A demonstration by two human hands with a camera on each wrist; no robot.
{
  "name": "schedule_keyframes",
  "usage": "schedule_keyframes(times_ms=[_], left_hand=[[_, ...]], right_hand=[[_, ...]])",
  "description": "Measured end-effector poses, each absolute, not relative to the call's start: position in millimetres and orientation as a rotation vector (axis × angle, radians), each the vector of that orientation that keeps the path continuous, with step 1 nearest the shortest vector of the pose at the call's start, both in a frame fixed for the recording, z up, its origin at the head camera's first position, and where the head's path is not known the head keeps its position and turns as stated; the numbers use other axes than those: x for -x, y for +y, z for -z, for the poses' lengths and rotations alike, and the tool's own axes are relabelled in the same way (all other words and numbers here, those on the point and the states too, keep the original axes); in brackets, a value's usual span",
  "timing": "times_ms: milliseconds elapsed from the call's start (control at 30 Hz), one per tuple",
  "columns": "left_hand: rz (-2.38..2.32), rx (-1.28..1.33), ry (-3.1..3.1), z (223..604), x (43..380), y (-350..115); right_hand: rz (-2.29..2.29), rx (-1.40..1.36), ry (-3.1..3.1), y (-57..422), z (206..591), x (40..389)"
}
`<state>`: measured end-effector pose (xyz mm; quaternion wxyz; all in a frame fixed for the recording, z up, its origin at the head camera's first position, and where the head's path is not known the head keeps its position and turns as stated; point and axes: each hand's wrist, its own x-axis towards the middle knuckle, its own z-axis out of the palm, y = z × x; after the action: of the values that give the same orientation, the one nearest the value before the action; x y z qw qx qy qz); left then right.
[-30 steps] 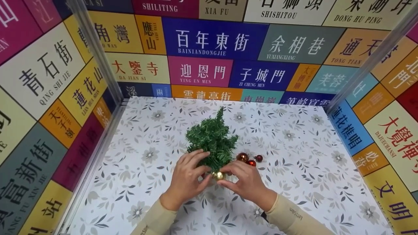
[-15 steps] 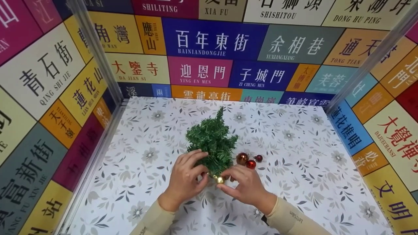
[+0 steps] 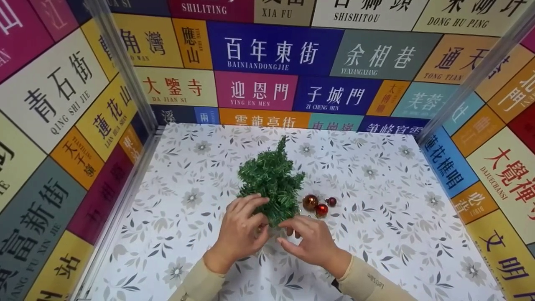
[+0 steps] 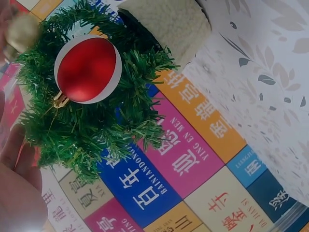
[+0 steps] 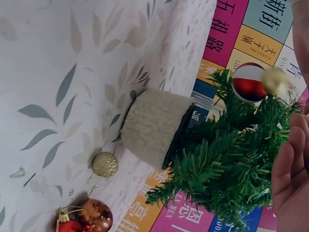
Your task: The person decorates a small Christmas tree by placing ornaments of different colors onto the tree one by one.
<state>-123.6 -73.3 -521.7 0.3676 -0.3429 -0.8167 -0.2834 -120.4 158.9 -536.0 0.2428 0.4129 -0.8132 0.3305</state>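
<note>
We locate the green tree (image 3: 271, 179) at the center of the head frame. At its lower left, we cannot tell whether the left hand's (image 3: 242, 228) grip is engaged. The right hand's (image 3: 311, 240) grip is released, thumb and forefinger parted. The gold ball (image 4: 23, 31) occupies the left wrist frame's upper left, near a red-and-white ball (image 4: 87, 70).

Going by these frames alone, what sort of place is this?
Likely a staged tabletop booth: a floral-covered table, colourful sign-like panels walling it in at the left, back and right, and a small artificial tree with loose baubles beside it.
</note>
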Motion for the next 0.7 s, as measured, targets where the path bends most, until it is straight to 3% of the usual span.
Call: schedule_keyframes(times_ms=[700], left_hand=[[0.785, 0.87, -2.117, 521, 122, -68]], right_hand=[[-1.102, -1.078, -2.159, 135, 539, 121]])
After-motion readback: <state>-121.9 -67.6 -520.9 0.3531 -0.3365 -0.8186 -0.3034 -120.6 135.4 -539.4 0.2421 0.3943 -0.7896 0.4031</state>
